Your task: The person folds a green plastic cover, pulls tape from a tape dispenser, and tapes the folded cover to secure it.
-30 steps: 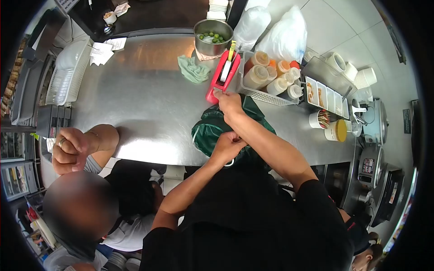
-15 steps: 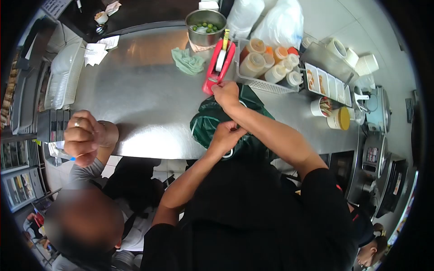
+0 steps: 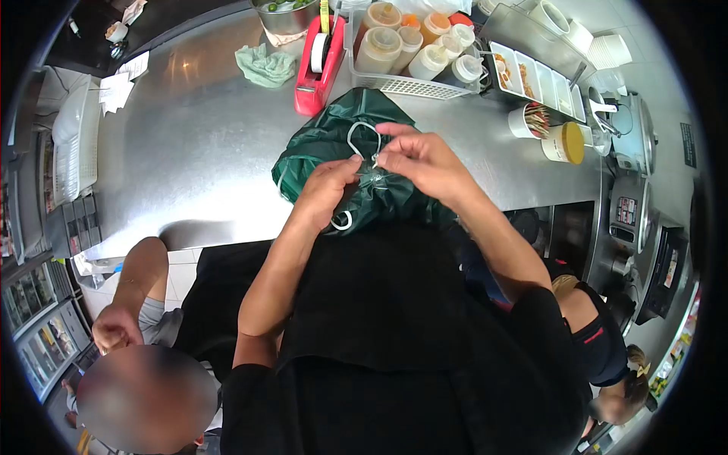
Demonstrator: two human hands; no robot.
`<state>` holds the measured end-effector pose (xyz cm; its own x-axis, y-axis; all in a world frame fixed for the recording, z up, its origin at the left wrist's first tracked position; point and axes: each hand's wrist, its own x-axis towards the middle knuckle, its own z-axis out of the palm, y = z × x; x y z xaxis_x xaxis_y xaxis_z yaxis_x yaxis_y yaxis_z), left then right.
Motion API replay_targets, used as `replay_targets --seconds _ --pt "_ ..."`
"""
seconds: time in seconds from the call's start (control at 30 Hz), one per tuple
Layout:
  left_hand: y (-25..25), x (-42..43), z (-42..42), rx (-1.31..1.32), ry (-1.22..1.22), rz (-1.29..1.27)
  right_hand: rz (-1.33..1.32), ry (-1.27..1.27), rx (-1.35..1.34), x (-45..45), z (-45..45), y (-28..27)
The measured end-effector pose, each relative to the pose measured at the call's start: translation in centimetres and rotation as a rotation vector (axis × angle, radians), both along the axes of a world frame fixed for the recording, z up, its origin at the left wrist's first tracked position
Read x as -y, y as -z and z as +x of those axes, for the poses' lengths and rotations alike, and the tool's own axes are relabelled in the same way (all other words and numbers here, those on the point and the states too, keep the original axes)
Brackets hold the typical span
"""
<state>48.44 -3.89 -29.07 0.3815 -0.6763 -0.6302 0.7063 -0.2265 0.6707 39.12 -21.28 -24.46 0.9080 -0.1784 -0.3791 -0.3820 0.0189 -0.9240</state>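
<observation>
A dark green plastic bag (image 3: 341,129) with white cord handles (image 3: 362,127) sits gathered at the table's front edge, close against my body. My left hand (image 3: 330,187) is closed, its thumb and fingers pinching the cord and bag at the gathered top. Opposite it, my right hand (image 3: 425,163) pinches the other end of the same cord loop. Between the fingertips a clear, shiny patch (image 3: 373,179) lies on the bag; whether it is tape or thin plastic I cannot tell. Just beyond the bag stands a red tape dispenser (image 3: 318,64).
A white basket (image 3: 413,86) of sauce bottles stands behind the bag, with a divided topping tray (image 3: 544,87) to its right. A green cloth (image 3: 265,67) lies left of the dispenser. Another person's arm (image 3: 144,273) is at lower left. A yellow-lidded jar (image 3: 563,142) stands at right.
My right hand has moved from the tape dispenser to the bag's top, beside my left hand. The view has shifted. The other person's hand at left has come down from the table's edge.
</observation>
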Motion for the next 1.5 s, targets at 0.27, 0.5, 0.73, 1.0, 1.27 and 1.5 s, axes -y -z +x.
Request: replay_targets --seconds 0.27,0.5,0.73,1.0,1.27,1.5 --pt "-0.8 -0.4 -0.1 0.098 -0.012 0.066 -0.322 0.002 0.148 -2.6 -1.5 0.7" --pt "-0.1 -1.3 0.2 0.125 0.107 0.005 -0.424 -0.007 0.158 -2.8 -1.4 1.3" --pt "0.3 -1.5 0.2 0.044 0.051 -0.117 -0.379 0.004 0.191 -2.8 -1.4 1.1" --pt "0.8 -1.7 0.9 0.033 0.154 -0.189 -0.248 -0.045 0.253 -2.7 -1.1 -0.3" --pt "0.4 -2.4 0.9 0.024 0.168 -0.209 -0.525 -0.080 0.337 -3.4 -1.1 1.0" --pt "0.2 -2.3 0.8 0.079 0.291 -0.256 -0.596 -0.012 0.354 -3.9 -1.3 0.9"
